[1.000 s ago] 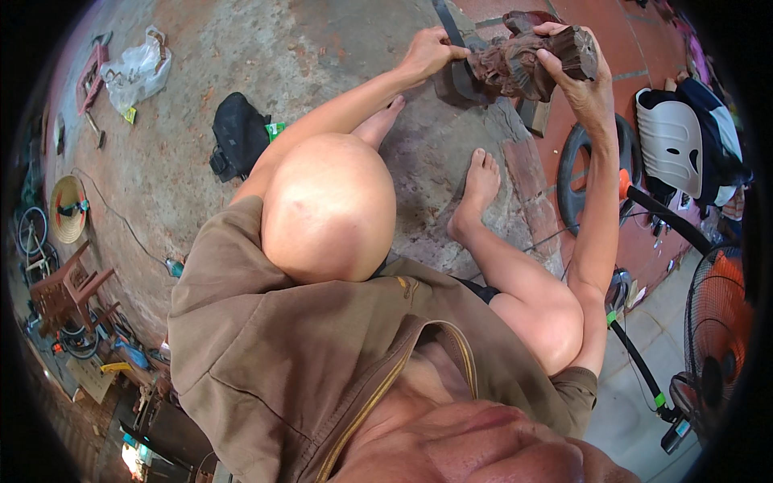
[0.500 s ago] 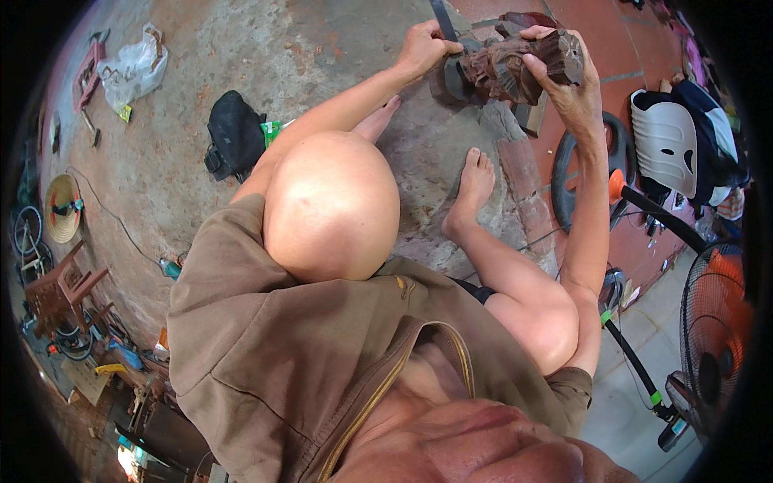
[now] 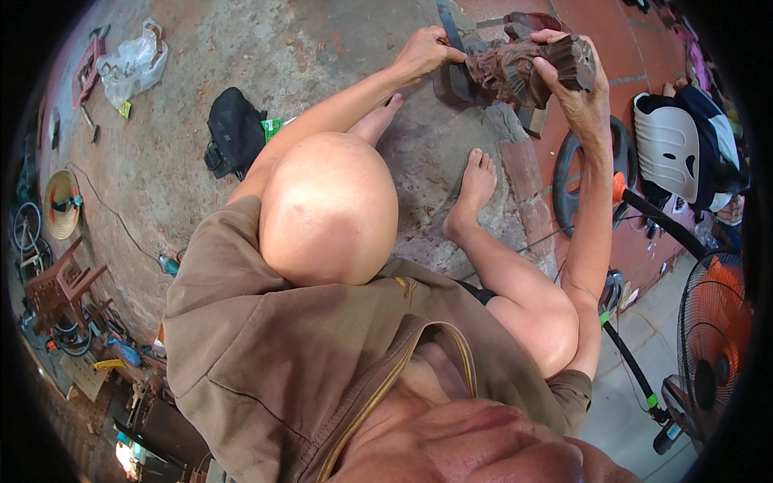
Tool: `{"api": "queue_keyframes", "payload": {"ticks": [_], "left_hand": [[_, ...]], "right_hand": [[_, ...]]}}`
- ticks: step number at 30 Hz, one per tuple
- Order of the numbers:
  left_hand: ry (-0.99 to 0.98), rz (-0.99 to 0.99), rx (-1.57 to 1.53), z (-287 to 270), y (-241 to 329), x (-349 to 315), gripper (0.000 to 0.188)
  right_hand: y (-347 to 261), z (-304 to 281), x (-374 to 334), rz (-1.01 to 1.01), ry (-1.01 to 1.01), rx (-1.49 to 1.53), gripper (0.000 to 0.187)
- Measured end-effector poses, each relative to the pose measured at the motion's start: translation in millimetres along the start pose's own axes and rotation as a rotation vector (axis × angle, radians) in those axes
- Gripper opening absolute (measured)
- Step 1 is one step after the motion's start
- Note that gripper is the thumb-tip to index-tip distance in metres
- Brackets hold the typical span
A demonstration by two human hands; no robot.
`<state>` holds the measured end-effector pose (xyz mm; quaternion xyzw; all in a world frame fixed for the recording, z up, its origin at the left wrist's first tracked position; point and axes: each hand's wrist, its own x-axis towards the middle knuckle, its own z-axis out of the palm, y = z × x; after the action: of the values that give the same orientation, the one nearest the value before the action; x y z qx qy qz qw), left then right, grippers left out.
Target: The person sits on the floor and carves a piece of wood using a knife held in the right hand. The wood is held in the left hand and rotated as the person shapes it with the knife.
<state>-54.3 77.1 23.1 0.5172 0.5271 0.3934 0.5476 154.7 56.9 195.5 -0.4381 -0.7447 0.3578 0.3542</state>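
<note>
In the head view, the person is sitting on the concrete floor [image 3: 322,56] with both arms reaching forward, and a dark brown carved wooden piece [image 3: 523,68] is being held up near the top of the picture, above the bare right foot [image 3: 475,189] and just clear of the ground. The right hand [image 3: 576,101] is clenching around the blocky right end of the carving, its fingers wrapping over the top edge, so this grip is grasping the wood from the right side. The left hand [image 3: 427,52] is closing in a fist around a dark flat tool [image 3: 449,32] that is running up toward the top edge, and this fist is sitting just beside the carving's left end; whether the tool's tip is touching the wood cannot be told. The carving is thus lying between the two hands. A black bag [image 3: 233,133] is lying on the floor well to the left, a white plastic bag [image 3: 133,64] farther off, and an orange fan [image 3: 713,338] is standing at the lower right. Compared with half a second earlier, the carving is sitting slightly more to the right, and both hands are keeping the same holds.
</note>
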Motion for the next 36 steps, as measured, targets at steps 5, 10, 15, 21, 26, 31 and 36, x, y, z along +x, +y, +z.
{"api": "queue_keyframes", "payload": {"ticks": [5,10,15,21,26,31,36], "left_hand": [[0.03,0.053,-0.046,3.8,-1.1,2.3,0.022],[0.14,0.18,0.11,4.4,-4.2,18.0,0.022],[0.096,0.176,0.149,-1.0,-16.6,45.2,0.019],[0.068,0.182,0.142,2.1,-12.5,35.5,0.02],[0.0,0.162,0.172,9.8,5.1,16.2,0.027],[0.07,0.214,0.306,1.3,-5.7,42.8,0.023],[0.138,0.201,0.26,4.8,-6.1,53.3,0.019]], "right_hand": [[0.3,3.7,1.4,-0.045,0.003,-0.017,0.027],[-0.2,3.7,1.8,-0.033,0.018,-0.013,0.027],[1.3,-0.4,4.1,-0.014,0.028,-0.038,0.027],[4.0,-1.5,3.0,0.022,0.046,0.062,0.027],[1.7,1.9,0.2,0.028,0.066,0.027,0.027],[-5.8,6.9,4.9,0.025,0.06,0.0,0.026],[-1.3,-0.4,6.7,0.074,0.065,0.053,0.025]]}}
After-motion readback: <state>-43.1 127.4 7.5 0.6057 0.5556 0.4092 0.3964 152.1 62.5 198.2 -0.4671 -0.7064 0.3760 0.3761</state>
